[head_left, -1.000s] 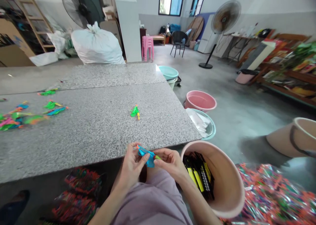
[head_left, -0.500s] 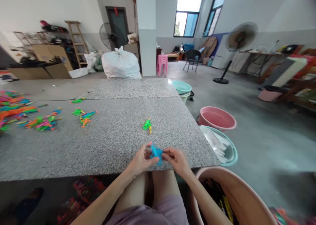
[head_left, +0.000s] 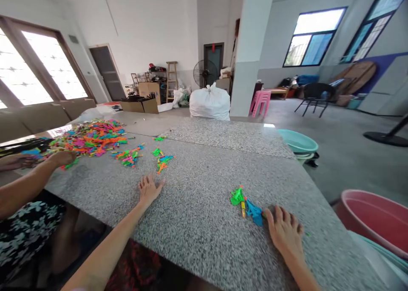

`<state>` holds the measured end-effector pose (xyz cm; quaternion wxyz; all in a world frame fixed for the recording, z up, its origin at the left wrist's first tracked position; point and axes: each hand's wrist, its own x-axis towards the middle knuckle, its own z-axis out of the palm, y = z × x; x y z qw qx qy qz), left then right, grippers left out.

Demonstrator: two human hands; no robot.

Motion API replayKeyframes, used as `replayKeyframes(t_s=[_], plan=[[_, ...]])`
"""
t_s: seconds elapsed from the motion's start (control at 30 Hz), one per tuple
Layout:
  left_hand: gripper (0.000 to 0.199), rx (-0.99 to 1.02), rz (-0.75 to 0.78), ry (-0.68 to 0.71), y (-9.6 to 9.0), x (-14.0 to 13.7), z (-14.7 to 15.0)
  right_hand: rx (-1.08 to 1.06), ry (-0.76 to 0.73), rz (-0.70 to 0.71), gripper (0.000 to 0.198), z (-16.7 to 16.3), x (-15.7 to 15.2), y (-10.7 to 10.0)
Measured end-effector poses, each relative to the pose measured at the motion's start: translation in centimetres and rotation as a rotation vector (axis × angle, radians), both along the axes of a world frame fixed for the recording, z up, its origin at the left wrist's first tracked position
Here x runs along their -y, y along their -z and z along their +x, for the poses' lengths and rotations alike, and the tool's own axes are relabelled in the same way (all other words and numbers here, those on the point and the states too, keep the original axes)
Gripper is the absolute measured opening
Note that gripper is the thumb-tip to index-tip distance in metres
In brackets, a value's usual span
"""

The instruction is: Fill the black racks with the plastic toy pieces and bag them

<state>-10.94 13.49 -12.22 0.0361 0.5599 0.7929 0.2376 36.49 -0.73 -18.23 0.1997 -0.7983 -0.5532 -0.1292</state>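
The left hand (head_left: 148,192), fingers spread and empty over the speckled tabletop (head_left: 194,231), is the nearer to the blue-and-orange toys (head_left: 163,162) lying just ahead, slightly right. The blue plastic toy (head_left: 254,213) lies left of the right hand (head_left: 284,232), long axis slanting towards its thumb; those fingers are spread, gripping nothing visible.
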Motion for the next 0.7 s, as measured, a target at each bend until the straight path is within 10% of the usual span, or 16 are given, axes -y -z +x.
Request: replayKeyframes(t_s=[0.3,0.7], plan=[[0.086,-0.168,-0.174,-0.013,2.1,-1.4,-0.9,0.207,-0.690,0.063,0.058,-0.5,0.6,-2.6],[0.080,-0.208,-0.244,-0.024,0.5,-0.7,-0.1,0.034,-0.461,0.145,0.058,-0.9,0.7,-3.0]])
